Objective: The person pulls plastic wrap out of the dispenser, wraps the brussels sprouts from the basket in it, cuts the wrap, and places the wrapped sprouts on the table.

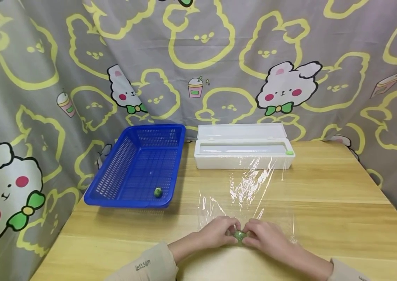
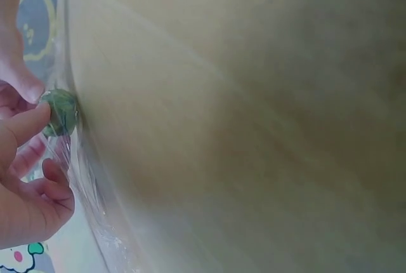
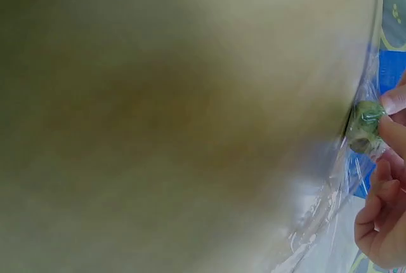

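Our left hand (image 1: pixel 219 233) and right hand (image 1: pixel 268 237) pinch 1 green vegetable (image 1: pixel 240 235) in clear film (image 1: pixel 249 189); tabletop (image 1: pixel 342 212) runs rightward to its edge.

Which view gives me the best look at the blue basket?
The head view: the blue basket shows whole there, with one small green ball inside. The right wrist view catches only blue patches near its right edge; the left wrist view shows none.

At the right edge, fingers (image 3: pixel 394 134) pinch a green Brussels sprout (image 3: pixel 363 126) covered by clear plastic film (image 3: pixel 312 225) near the worktop (image 3: pixel 158 120).
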Demonstrator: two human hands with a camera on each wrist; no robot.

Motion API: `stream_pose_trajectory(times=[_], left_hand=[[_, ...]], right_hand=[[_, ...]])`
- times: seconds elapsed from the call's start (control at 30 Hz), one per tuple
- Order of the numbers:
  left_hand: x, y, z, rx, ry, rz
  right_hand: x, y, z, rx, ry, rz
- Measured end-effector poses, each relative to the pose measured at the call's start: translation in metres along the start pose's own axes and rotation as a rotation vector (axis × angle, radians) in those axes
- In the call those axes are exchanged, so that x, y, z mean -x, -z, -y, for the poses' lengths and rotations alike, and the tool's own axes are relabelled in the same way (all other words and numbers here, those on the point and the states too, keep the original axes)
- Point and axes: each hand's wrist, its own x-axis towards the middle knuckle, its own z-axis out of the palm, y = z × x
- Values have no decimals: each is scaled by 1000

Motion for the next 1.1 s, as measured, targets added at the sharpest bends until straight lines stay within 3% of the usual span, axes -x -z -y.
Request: stream_pose_trajectory(times=[0.17,0.43,0.67,0.83,0.97,1.1], left_hand=[[-1,1,3,-8,-9,-2],[-1,4,-2,-130,-54,-59],[-4,4,-6,-85,-9,-32],[-6,7,-5,-66,24,-28],[-7,8,-3,-42,50,-17],[-8,8,-1,-30,74,-8]], right_hand=[[-4,1,-1,-37,-14,8],[-8,3,0,-29,-33,30],[-5,2,-4,-54,-34,16],[-3,2,-5,-72,36,-40],[-4,4,-3,-50,72,-20],[-5,6,-2,-18,54,25]])
